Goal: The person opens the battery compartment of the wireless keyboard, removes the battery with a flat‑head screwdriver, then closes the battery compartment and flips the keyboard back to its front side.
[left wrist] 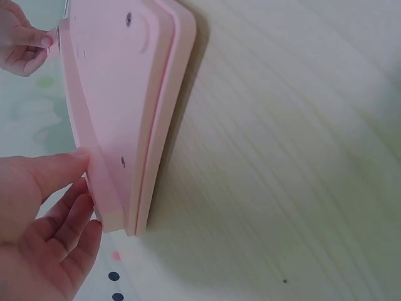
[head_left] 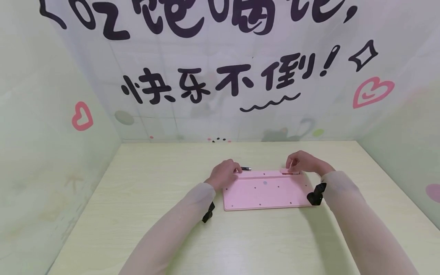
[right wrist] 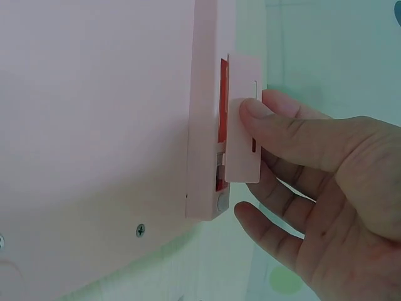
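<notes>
A pink keyboard (head_left: 268, 193) lies face down on the table, its screw-dotted back and raised ridge facing up. At the ridge's left end my left hand (head_left: 224, 175) holds it, thumb on top and fingers against the far side, as the left wrist view shows. My right hand (right wrist: 313, 163) pinches a thin pink battery cover (right wrist: 241, 150) between thumb and fingers. The cover stands beside the uncovered battery slot (right wrist: 222, 106), which is red inside, at the ridge's other end. Just behind my left hand lies a small black-and-silver battery (head_left: 246, 168).
The keyboard rests on a pale wood-grain table (head_left: 137, 191). Behind it rises a white wall (head_left: 206, 126) printed with dark lettering, and side panels with pink hearts flank the table. Each wrist carries a black camera mount (head_left: 317, 194).
</notes>
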Demonstrator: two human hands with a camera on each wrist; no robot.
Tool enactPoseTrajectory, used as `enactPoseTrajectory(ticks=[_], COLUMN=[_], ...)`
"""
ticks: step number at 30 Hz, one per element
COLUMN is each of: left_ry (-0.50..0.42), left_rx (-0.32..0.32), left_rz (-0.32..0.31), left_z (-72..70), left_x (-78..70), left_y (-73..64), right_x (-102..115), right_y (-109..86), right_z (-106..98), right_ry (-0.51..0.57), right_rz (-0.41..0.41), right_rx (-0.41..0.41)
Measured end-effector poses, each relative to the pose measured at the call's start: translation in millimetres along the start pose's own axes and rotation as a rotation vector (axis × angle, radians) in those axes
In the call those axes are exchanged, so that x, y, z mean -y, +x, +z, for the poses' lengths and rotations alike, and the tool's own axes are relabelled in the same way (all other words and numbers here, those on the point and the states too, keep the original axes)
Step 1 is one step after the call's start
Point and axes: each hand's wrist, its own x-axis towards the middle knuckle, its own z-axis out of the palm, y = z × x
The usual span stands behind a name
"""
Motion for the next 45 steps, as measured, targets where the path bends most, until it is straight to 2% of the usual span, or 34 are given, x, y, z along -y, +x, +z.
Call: enactPoseTrajectory(ticks=[3, 4, 5, 7, 10, 11, 14, 24, 28, 36, 41, 45], left_ry=[0.002, 0.004, 0.006, 0.009, 0.008, 0.008, 0.013, 0.022, 0.032, 0.036, 0.031, 0.025], left_rx=[0.002, 0.002, 0.002, 0.001, -0.001, -0.002, -0.004, -0.009, -0.008, -0.008, -0.015, -0.019], left_rz=[-0.002, -0.001, 0.000, 0.002, 0.006, 0.007, 0.009, 0.006, 0.008, 0.002, 0.006, 0.005], left_z=[0.3, 0.3, 0.3, 0.1, 0.0, -0.1, 0.0, 0.7, 0.3, 1.7, 2.1, 2.6], left_x=[-0.1, -0.2, -0.3, -0.3, -0.2, -0.2, -0.4, -0.7, -1.1, 0.0, 0.5, 1.3], left_y=[0.0, -0.2, -0.2, -0.2, -0.4, -0.5, -0.9, -1.7, -2.3, -1.7, -1.1, -0.7], right_x=[-2, -9, -10, -11, -11, -4, -3, -5, -3, -7, -10, -11], right_y=[-2.7, -1.4, -2.2, -3.4, -3.6, -5.5, -5.2, -1.1, 1.0, 6.6, 8.3, 8.2], right_z=[-1, -2, -2, -3, -3, -3, -2, -3, -7, -10, -11, -10], right_ry=[0.041, 0.068, 0.081, 0.092, 0.075, 0.055, 0.033, 0.040, 0.022, 0.086, 0.075, 0.062], right_rz=[-0.061, -0.118, -0.141, -0.157, -0.104, -0.049, -0.005, 0.012, 0.056, 0.146, 0.152, 0.126], right_rx=[0.007, 0.017, 0.022, 0.028, 0.022, 0.014, 0.011, 0.064, 0.083, 0.098, 0.099, 0.098])
